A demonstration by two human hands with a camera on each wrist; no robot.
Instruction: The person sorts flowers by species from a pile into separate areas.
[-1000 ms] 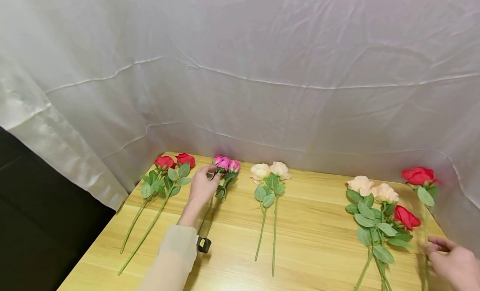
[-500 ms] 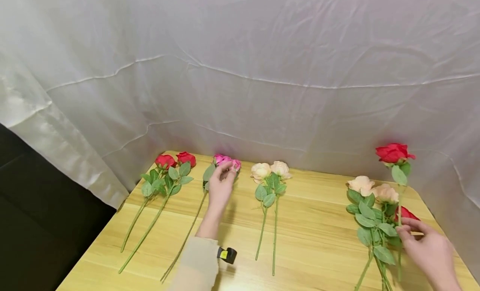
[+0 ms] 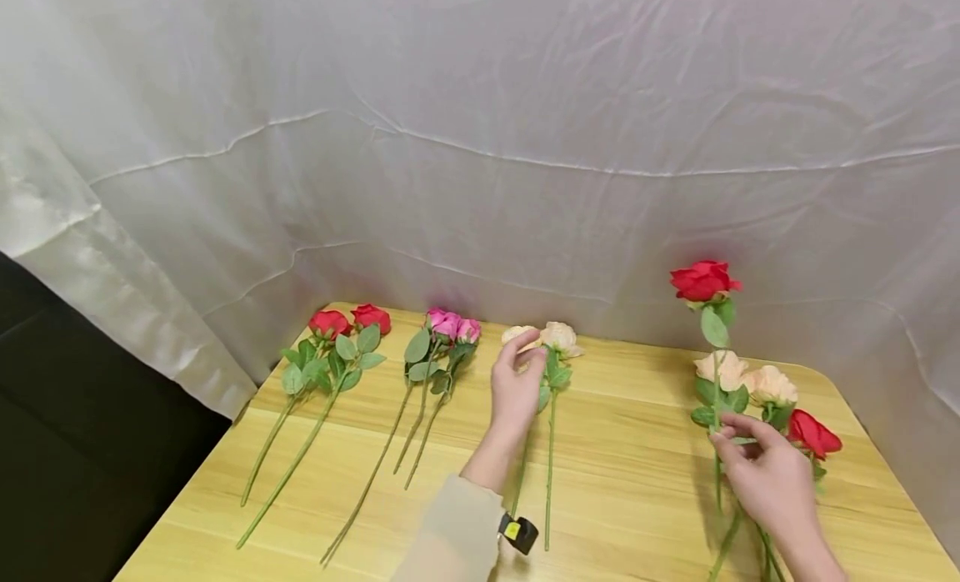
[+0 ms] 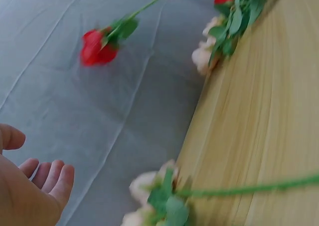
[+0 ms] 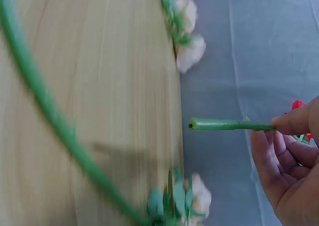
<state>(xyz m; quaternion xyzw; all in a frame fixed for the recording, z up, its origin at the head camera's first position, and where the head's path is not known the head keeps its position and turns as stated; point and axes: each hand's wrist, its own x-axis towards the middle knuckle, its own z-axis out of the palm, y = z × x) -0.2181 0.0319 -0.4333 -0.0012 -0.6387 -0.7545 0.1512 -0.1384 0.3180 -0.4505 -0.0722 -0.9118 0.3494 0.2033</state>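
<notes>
My right hand (image 3: 772, 474) pinches the green stem of a red rose (image 3: 703, 280) between thumb and fingertips, holding it upright above the table. Its cut stem end (image 5: 217, 124) juts from the fingers in the right wrist view. Behind that hand lie two peach roses (image 3: 772, 387) and another red rose (image 3: 813, 434); their leaves are partly hidden. My left hand (image 3: 516, 390) hovers over a pair of cream roses (image 3: 561, 338) with loosely bent fingers and nothing in them, covering part of one bloom. The left wrist view shows the same relaxed left fingers (image 4: 62, 186).
Further left on the wooden table (image 3: 622, 482) lie pink roses (image 3: 443, 323) with dark leaves and several thin stems. Two red roses (image 3: 330, 323) rest near the left edge. A pale grey curtain (image 3: 525, 190) hangs right behind the table's back edge.
My left hand has left the pink roses and moved right to the cream pair; a leafy stem now lies beside the pink blooms. My right hand has carried the red rose up and left.
</notes>
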